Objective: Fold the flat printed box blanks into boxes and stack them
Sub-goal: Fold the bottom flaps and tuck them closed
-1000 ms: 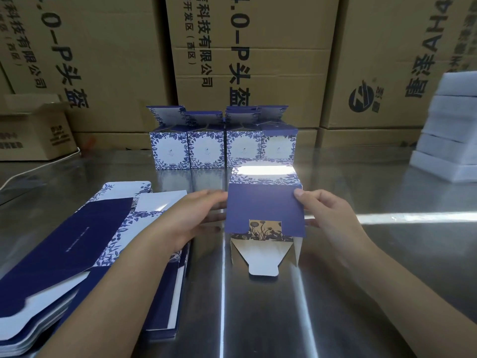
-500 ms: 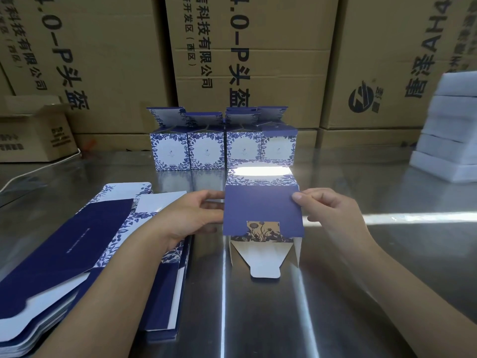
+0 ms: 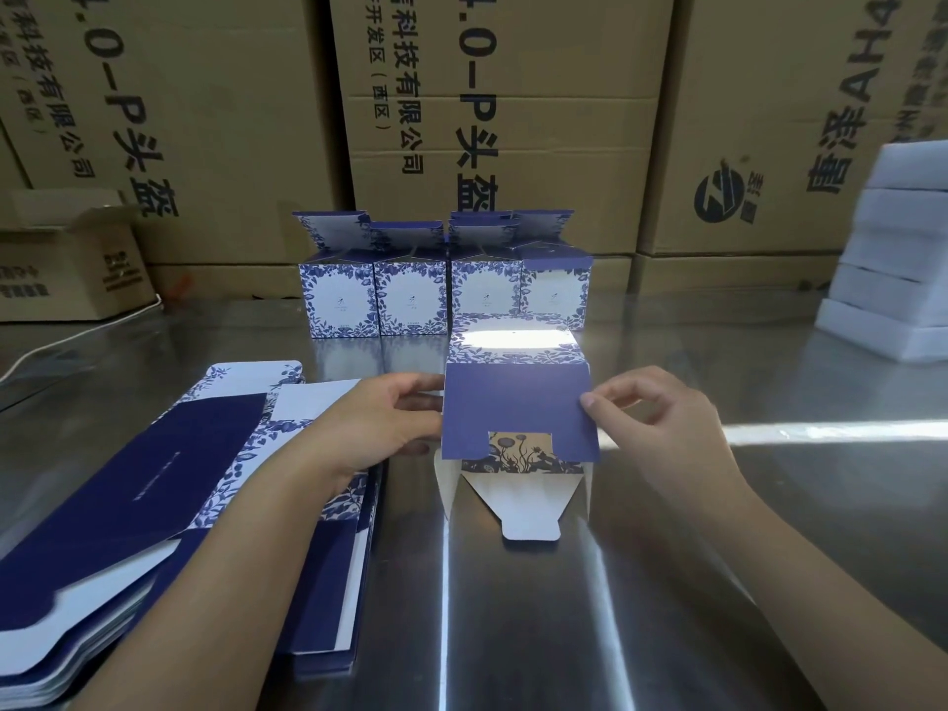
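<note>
Gripping the half-formed box (image 3: 518, 413) at centre frame: left hand (image 3: 379, 428) curled round its left edge, right hand (image 3: 651, 418) pinching its right edge. Bottom flaps not yet tucked. Done: row of folded boxes (image 3: 443, 295), upper centre. To do: thick pile of flat blanks (image 3: 169, 484), lower left.

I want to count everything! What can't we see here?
Head view:
- Blanks: pile runs off the left edge; the left arm covers some.
- Folded boxes: their print is too small to read.
- White stack: cut off by the right edge.
- Box: its flap hides the inside.
</note>
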Available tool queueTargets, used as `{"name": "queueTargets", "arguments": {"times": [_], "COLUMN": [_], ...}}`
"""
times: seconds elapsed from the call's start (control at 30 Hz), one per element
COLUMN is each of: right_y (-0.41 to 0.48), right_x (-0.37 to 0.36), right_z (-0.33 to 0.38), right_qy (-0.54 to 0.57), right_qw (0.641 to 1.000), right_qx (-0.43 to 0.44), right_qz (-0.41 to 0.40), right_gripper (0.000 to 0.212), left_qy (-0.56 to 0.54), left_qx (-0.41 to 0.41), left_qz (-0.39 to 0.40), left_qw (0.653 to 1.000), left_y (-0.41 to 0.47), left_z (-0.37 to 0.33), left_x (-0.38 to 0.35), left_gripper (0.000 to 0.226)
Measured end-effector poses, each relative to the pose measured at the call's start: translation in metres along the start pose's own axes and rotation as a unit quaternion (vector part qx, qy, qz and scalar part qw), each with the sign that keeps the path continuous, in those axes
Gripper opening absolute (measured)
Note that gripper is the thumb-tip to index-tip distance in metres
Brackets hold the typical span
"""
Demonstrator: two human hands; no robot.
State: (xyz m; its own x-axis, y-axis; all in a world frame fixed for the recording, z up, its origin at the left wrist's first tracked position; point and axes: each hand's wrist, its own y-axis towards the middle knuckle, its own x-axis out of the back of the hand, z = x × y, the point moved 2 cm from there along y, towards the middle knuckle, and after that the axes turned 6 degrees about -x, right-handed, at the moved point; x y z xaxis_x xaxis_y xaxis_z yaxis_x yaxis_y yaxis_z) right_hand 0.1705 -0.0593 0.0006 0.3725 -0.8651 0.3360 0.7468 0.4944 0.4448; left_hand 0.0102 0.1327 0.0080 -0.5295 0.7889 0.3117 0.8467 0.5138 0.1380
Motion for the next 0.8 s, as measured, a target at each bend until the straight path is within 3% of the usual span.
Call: {"name": "queueTargets", "arguments": {"times": [0.2, 0.4, 0.5, 0.7, 0.8], "right_y": [-0.0015, -0.0046, -0.0023, -0.0001, -0.0003], "right_x": [0.0021, 0.0012, 0.0006, -0.0003, -0.0017], "right_z": [0.0019, 0.0034, 0.001, -0.0009, -0.0045], "right_qy": [-0.1, -0.223, -0.184, -0.012, -0.033], "right_qw": [0.992, 0.962, 0.974, 0.997, 0.995], "right_qx": [0.064, 0.129, 0.116, 0.052, 0.049], "right_qz": [-0.029, -0.088, -0.066, 0.058, 0.084], "right_gripper": [0.011, 0.012, 0.013, 0.057, 0.05], "left_qy": [-0.002, -0.008, 0.004, 0.017, 0.023], "left_qx": [-0.002, -0.016, -0.029, -0.072, -0.083], "left_qz": [0.004, 0.003, -0.002, 0.028, 0.038], "left_qw": [1.0, 1.0, 1.0, 0.997, 0.996], "left_y": [-0.0008, -0.0005, -0.0003, -0.004, -0.0049], "left_z": [-0.0005, -0.0003, 0.0004, -0.0042, -0.0062], "left_x": [0.0007, -0.0005, -0.0024, -0.0043, -0.0052], "left_gripper": [0.038, 0.032, 0.035, 0.045, 0.05]}}
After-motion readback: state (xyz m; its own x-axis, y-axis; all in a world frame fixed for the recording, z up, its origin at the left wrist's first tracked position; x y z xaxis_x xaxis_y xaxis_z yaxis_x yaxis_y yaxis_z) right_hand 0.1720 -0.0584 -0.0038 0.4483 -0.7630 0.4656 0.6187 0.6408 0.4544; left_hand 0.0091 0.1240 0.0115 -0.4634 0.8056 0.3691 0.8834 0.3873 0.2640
